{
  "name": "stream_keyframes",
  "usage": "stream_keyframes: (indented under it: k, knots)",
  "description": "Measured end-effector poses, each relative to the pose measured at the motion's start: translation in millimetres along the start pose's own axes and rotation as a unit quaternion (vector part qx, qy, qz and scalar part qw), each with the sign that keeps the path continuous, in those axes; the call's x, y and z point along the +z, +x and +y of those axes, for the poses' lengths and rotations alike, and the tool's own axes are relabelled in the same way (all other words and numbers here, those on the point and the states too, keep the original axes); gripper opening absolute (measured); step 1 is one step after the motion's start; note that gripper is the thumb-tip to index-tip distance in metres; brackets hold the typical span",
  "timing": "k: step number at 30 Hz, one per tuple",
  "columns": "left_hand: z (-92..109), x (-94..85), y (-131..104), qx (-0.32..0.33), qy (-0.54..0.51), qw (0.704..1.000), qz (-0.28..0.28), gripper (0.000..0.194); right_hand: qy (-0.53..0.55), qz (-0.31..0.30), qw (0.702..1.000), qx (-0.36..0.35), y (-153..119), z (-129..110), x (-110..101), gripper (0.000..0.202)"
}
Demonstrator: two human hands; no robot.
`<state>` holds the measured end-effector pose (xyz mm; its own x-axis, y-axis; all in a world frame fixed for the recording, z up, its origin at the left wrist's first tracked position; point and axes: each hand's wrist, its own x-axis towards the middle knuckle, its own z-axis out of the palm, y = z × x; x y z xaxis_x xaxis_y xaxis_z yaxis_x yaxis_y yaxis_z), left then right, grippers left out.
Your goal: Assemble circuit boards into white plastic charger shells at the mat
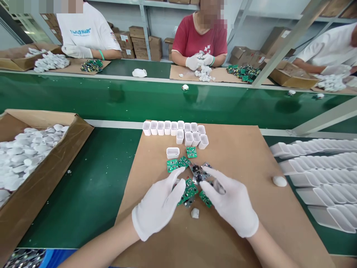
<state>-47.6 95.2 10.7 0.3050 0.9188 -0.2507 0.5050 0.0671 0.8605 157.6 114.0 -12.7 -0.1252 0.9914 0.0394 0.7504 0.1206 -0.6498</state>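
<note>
Both my hands wear white gloves and flank a small heap on the cardboard sheet. My left hand point(161, 203) has thumb and forefinger apart, beside green circuit boards point(190, 189) at the heap's near side. My right hand point(230, 203) curves in from the other side, its thumb and forefinger spread near dark and silvery metal parts point(197, 173). Greyish bits show between the fingers of each hand, too hidden to name. Another circuit board point(205, 198) lies by my right thumb. More boards point(172, 165) lie beyond the heap, with one point(191, 152) farther back.
White plastic cups point(167, 127) stand in rows at the sheet's far edge. A single cup point(173, 153) sits nearer. A white scrap point(195, 213) and white cap point(279, 181) lie on the cardboard point(240, 149). Left is a carton point(47, 178) of white caps; right, stacked housings point(320, 176). Co-workers sit across the green belt point(134, 98).
</note>
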Motion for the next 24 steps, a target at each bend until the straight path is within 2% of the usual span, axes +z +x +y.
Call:
stream_keyframes:
  k: [3, 5, 9, 11, 13, 17, 19, 21, 24]
  knots:
    - [0.6, 3.3, -0.4, 0.03, 0.002, 0.999, -0.029, 0.049, 0.135, -0.165, 0.977, 0.02, -6.8, -13.8, 1.0, 0.021]
    - [2.1, 3.3, 0.1, 0.034, 0.027, 0.999, -0.032, 0.044, 0.196, -0.208, 0.957, 0.04, -7.0, -19.2, 1.2, 0.021]
    - [2.7, 0.8, 2.9, 0.021, 0.089, 0.996, -0.023, 0.016, 0.262, -0.176, 0.945, 0.085, -3.8, -21.9, -3.3, 0.025]
    - [0.5, 1.8, 4.2, 0.031, 0.116, 0.992, -0.035, 0.028, 0.263, -0.149, 0.949, 0.088, -5.1, -22.1, -3.8, 0.028]
    - [-2.2, 4.4, 5.0, 0.043, 0.132, 0.99, -0.029, 0.031, 0.236, -0.124, 0.96, 0.082, -8.4, -20.9, -0.5, 0.031]
    - [-4.9, 6.5, 5.9, -0.007, 0.114, 0.993, 0.033, 0.031, 0.104, 0.004, 0.995, 0.007, -10.5, -10.7, 10.8, 0.024]
    - [-4.7, 3.2, 5.6, -0.03, 0.074, 0.995, 0.06, 0.034, 0.052, 0.039, 0.998, -0.008, -6.1, -3.0, 12.4, 0.022]
    - [-4.6, -1.5, 4.6, -0.039, -0.015, 0.998, 0.049, 0.035, 0.016, 0.01, 1.0, 0.002, -0.2, 3.5, 9.6, 0.018]
    - [-5.1, -5.0, 2.2, -0.038, -0.162, 0.986, 0.022, 0.038, 0.003, -0.005, 1.0, 0.027, 4.1, 5.5, 1.8, 0.041]
